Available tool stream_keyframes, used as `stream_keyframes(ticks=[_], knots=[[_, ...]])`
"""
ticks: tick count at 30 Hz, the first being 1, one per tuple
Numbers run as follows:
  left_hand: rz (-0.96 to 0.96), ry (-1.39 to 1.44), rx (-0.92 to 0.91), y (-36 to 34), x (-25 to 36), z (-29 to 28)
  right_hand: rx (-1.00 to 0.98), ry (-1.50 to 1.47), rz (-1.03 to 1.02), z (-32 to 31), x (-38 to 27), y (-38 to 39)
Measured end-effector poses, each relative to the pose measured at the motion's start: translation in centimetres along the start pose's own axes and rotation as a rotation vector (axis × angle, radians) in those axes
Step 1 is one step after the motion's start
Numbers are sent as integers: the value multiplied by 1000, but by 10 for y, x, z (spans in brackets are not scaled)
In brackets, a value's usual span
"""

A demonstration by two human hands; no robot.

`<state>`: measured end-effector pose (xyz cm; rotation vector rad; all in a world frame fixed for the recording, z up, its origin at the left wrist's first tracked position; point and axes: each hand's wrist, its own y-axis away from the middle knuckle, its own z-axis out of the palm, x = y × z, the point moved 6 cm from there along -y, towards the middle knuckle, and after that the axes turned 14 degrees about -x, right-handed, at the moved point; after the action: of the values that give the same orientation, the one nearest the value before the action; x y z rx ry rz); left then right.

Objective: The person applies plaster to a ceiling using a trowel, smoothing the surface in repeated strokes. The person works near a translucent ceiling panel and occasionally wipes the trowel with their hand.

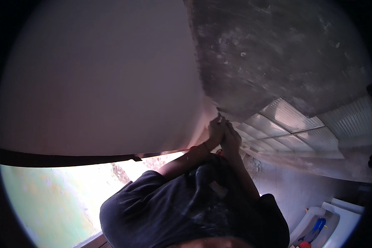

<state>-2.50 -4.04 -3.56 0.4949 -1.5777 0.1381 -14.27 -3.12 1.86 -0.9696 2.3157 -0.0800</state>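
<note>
At the lower end of the seam (201, 87) between a broad, smooth, pale surface (103, 78) and a rough, dark grey, plaster-like surface (277, 49) marked with whitish flecks, you are bringing both bare hands together. Your left hand (215, 129) is sitting on the side of the smooth surface, and your right hand (231, 138) is lying just beside it, the two overlapping in this view. Their upper ends are pointing at the seam, which is running upward from just above them. The fingers are showing too small and dim, so you are leaving it uncertain whether either hand is closing on something or only pressing; a small dark tip is showing above them, but its kind is not clear.

Your forearms are coming up from the short sleeves of a dark shirt (165, 211) with pale smudges on its front. To the right of your hands, a window of ribbed, translucent panes (310, 138) with pale dividing bars is letting light through. At the left, a dark, narrow strip (62, 159) is edging the smooth surface, with a glaring pale green area (45, 202) showing below it. At the lower right, a white, open container (341, 225) is holding a blue object (318, 225) and a red object (305, 244).
</note>
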Motion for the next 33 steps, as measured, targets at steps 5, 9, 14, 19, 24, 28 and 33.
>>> stream_keyframes(ticks=[5, 9, 14, 19, 24, 28, 33], knots=[[-141, -62, -46, -6, -8, 3, -131, 119, 119, 4, 3, 1], [-11, -130, 131, -6, -4, -8, -87, 108, 74, 4, 1, -4], [-108, -194, 15, -14, -10, -9, -188, 119, 152, 12, 4, -11], [37, -367, 56, -11, 5, -12, -127, 51, 71, 7, -3, -6], [100, -359, 107, -13, 8, -16, -84, 97, 46, 6, 0, -10], [-2, -295, 121, -17, -3, -28, -153, 71, 18, 18, -3, -22], [71, -300, 153, -14, 9, -34, -148, 136, 52, 18, -8, -23]])
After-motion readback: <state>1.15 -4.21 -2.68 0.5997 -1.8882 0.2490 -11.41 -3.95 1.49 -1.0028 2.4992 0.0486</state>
